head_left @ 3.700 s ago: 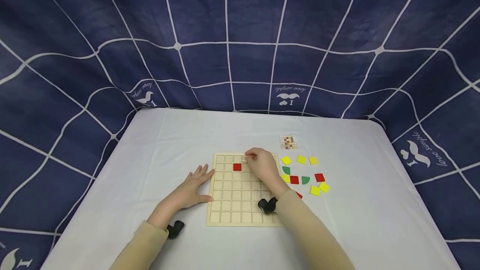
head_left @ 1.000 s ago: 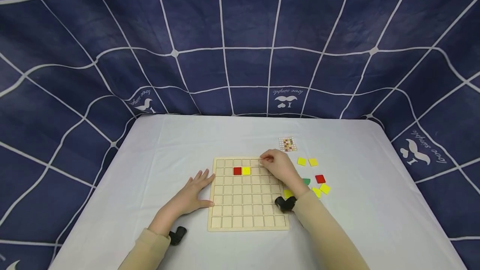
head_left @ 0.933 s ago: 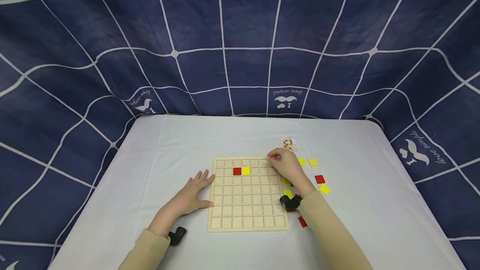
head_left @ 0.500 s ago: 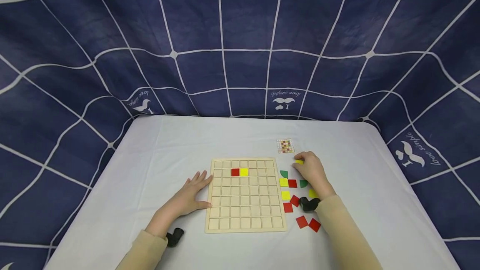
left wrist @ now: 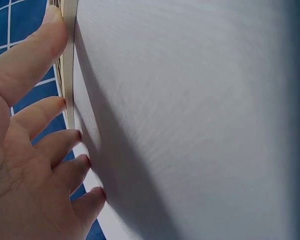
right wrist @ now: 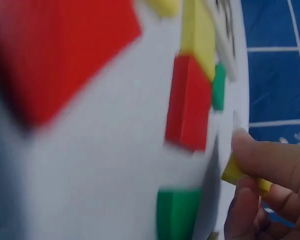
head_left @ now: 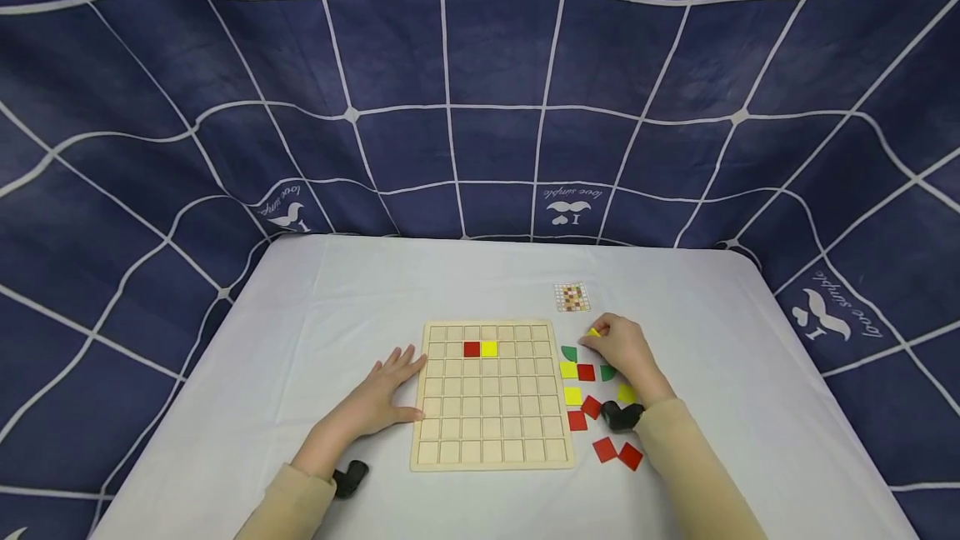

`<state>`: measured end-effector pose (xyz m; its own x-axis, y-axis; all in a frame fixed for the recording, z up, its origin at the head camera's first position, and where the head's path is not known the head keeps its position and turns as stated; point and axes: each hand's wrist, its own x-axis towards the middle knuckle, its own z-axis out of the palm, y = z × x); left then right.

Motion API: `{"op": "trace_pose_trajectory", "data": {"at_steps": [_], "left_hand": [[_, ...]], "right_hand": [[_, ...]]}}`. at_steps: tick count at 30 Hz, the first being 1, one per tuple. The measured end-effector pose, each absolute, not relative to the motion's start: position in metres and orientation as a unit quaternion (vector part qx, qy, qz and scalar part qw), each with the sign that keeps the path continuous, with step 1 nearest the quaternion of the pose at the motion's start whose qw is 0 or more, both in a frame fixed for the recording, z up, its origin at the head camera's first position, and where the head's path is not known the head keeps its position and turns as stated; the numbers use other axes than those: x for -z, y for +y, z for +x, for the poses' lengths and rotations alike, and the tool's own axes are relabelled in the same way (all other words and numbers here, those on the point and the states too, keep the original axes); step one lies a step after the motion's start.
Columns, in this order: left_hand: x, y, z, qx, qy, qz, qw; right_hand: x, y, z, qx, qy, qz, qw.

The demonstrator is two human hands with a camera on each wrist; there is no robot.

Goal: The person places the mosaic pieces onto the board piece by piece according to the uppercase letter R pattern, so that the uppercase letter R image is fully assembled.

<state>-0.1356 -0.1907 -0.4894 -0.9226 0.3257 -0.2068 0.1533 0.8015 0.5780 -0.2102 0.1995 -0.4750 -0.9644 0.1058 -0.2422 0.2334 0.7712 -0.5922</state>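
Note:
A pale wooden grid board lies on the table, with a red square tile and a yellow square tile side by side in its second row from the far edge. My left hand rests at the board's left edge, fingers spread; the left wrist view has the thumb against the rim. Right of the board, my right hand pinches another yellow tile between thumb and fingers. Close to it are two green quarter-round tiles, one partly covered by the hand.
Several loose red tiles and yellow tiles lie along the board's right side, some under the right forearm. A small printed pattern card lies beyond the board's far right corner. A blue gridded curtain stands behind the white tabletop.
A yellow tile now sits beside the red one on the board. My right hand has gone from the board rightward to the loose tiles and taken a yellow one. The left hand stays put.

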Motion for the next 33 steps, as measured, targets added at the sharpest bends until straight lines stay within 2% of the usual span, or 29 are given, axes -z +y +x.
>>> {"op": "trace_pose_trajectory", "data": {"at_steps": [5, 11, 17, 24, 33], "left_hand": [[0.489, -0.19, -0.136, -0.285, 0.938, 0.124, 0.152], [0.49, -0.188, -0.136, -0.283, 0.939, 0.121, 0.152], [0.489, -0.188, -0.137, -0.282, 0.939, 0.126, 0.152], [0.488, -0.188, -0.139, -0.283, 0.938, 0.128, 0.153], [0.489, -0.187, -0.138, -0.281, 0.939, 0.127, 0.153]], "right_hand": [[0.471, 0.179, -0.21, 0.353, 0.932, 0.041, 0.068], [0.47, 0.145, -0.209, 0.417, 0.905, 0.003, 0.088], [0.476, 0.122, -0.208, 0.407, 0.908, -0.049, 0.085], [0.476, 0.107, -0.213, 0.376, 0.917, -0.115, 0.068], [0.477, 0.102, -0.217, 0.347, 0.925, -0.14, 0.069]]}}
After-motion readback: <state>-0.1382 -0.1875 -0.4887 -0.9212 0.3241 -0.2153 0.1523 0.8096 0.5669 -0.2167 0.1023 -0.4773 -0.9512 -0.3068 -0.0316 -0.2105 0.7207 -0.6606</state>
